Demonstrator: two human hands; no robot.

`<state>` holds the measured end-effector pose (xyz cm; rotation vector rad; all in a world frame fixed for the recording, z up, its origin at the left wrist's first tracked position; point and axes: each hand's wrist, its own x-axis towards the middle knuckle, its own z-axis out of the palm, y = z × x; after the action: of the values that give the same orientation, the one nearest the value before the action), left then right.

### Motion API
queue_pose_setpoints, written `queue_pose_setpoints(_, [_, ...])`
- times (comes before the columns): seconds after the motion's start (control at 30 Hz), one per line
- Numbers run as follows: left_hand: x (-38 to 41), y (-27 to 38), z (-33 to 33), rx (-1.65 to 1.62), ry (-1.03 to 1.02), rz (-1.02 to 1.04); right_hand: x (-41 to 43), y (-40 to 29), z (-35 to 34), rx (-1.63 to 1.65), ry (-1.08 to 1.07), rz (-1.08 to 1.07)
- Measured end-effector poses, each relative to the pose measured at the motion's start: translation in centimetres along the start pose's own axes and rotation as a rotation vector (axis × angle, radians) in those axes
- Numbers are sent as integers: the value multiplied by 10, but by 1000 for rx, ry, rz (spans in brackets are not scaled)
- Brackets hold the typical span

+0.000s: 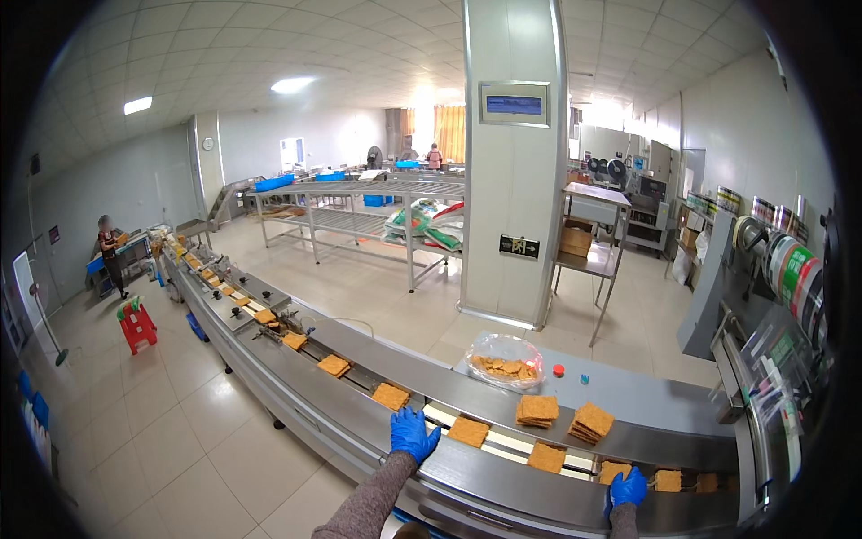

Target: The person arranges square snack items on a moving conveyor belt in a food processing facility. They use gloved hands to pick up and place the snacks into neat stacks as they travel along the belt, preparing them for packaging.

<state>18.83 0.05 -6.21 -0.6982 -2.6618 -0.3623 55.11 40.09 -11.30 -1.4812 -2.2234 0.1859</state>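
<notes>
My left hand (413,434), in a blue glove, rests on the near steel edge of a long conveyor (498,486). Its fingers are spread and hold nothing. Just beyond its fingertips is a stack of square golden-brown crackers (390,396), and another cracker stack (469,432) sits to its right. Also gloved in blue, my right hand (628,488) is at the right edge of a cracker stack (611,471) in the channel; whether it grips the stack is hidden. More crackers (546,457) lie between the hands, and others (669,480) lie farther right.
Two cracker stacks (537,410) (591,422) stand on the conveyor's far ledge. Behind them are a clear plastic bag of cracker pieces (505,367) and a red button (558,370). Printed film rolls (794,269) hang at right. A pillar (513,202) rises beyond; a person (110,249) stands far left.
</notes>
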Motion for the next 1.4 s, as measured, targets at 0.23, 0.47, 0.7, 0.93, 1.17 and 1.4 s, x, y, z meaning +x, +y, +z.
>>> queue_pose_setpoints(0.23, [-2,-4,8,-21,-3,46,-9,-9,-14,16,150,-172])
queue_pose_setpoints(0.47, [2,0,-4,-186,99,129,-9,-1,-5,-16,132,-254])
queue_pose_setpoints(0.7, [-1,0,1,-51,-33,18,-5,-9,-12,54,-75,-16])
queue_pose_setpoints(0.93, [-4,7,-4,80,-38,-95,-9,-10,-15,-9,132,-126])
queue_pose_setpoints(1.17, [-2,-3,5,-121,-11,138,-4,6,9,-6,172,-253])
queue_pose_setpoints(1.4, [-1,4,-14,-129,-100,62,-3,-1,-7,-34,-49,-101])
